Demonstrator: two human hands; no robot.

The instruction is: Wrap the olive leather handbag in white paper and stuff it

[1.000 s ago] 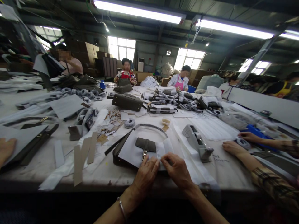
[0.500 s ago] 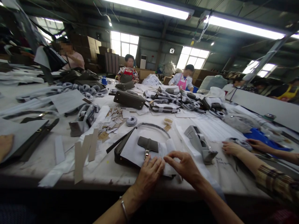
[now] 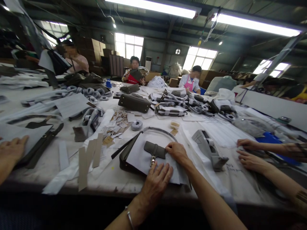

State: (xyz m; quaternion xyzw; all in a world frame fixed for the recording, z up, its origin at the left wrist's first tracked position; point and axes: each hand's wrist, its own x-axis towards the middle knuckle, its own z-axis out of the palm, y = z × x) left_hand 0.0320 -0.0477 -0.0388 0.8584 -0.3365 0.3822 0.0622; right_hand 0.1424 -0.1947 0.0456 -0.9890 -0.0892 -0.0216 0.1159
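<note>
A dark olive handbag (image 3: 123, 156) lies flat at the table's near edge, its front covered by white wrapping paper (image 3: 140, 155), with the grey clasp flap (image 3: 154, 149) showing through. My left hand (image 3: 157, 180) lies flat on the paper's near edge, fingers spread. My right hand (image 3: 177, 152) rests on the paper just right of the clasp flap, fingers curled down against it. The bag's curved handle (image 3: 158, 130) arches behind.
A grey tape dispenser (image 3: 208, 149) stands right of the bag. Cardboard strips (image 3: 90, 156) lie to the left, with another dispenser (image 3: 85, 124) behind. Co-workers' hands rest at the right (image 3: 249, 159) and far left (image 3: 11, 150). More bags (image 3: 134, 102) and wrapped parts cover the table (image 3: 55, 166).
My right hand moved from the paper's near edge up to the spot beside the clasp flap. My left hand flattened on the paper. The neighbour's hands on the right shifted.
</note>
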